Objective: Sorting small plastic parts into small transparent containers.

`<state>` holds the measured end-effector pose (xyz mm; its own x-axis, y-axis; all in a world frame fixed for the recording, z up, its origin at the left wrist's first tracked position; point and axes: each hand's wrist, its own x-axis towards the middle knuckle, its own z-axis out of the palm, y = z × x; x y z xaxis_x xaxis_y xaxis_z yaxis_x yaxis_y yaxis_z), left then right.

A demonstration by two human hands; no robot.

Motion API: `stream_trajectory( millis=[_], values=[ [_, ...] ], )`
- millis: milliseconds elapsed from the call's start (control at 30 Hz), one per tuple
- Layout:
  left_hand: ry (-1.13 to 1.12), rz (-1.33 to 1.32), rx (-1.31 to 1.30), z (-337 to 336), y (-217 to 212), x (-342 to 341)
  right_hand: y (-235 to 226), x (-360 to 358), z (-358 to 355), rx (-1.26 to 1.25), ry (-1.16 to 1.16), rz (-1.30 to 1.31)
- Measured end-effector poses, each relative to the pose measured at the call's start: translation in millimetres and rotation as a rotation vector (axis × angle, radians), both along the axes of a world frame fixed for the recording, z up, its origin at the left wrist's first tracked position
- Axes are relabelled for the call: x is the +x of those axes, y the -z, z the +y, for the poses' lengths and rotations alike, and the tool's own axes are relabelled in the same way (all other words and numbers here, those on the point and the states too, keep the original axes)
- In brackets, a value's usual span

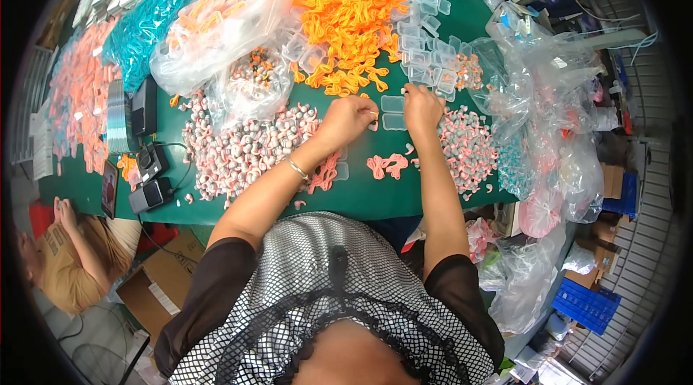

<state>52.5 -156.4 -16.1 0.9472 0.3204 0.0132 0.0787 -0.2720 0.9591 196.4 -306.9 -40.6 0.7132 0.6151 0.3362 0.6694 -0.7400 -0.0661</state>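
My left hand (350, 119) is closed in a pinch over the green table. At its fingertips shows a small orange and pink piece (374, 123), too small to name. An open clear plastic box (393, 121) lies flat between my hands, its two halves one beyond the other. My right hand (424, 107) is closed just right of the box, its fingertips by the box's far half; what they hold, if anything, is too small to make out. Below the box lie pink cord bundles (388, 166). Small grey and pink curved pieces (242, 146) heap beside my left forearm, and more (468, 150) beside my right.
Orange cord bundles (346, 16) pile at the far middle, beside many clear boxes (426, 45). Clear plastic bags (224, 45) and teal cords (148, 31) lie far left. Black devices (150, 196) with cables stand left. Another person (79, 262) sits at lower left. Bags (556, 96) crowd the right edge.
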Motion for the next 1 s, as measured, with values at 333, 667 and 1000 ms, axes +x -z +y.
stream_trajectory(
  millis=[333,667,1000],
  values=[
    [-0.047,-0.023,0.376,-27,16,21,-22,-24,-28,0.358,-0.067,0.302],
    [0.011,-0.026,0.737,-50,25,28,-29,-47,-26,-0.182,-0.173,0.119],
    [-0.001,-0.138,0.746,-44,25,16,-24,-48,-30,-0.073,-0.221,0.154]
  ],
)
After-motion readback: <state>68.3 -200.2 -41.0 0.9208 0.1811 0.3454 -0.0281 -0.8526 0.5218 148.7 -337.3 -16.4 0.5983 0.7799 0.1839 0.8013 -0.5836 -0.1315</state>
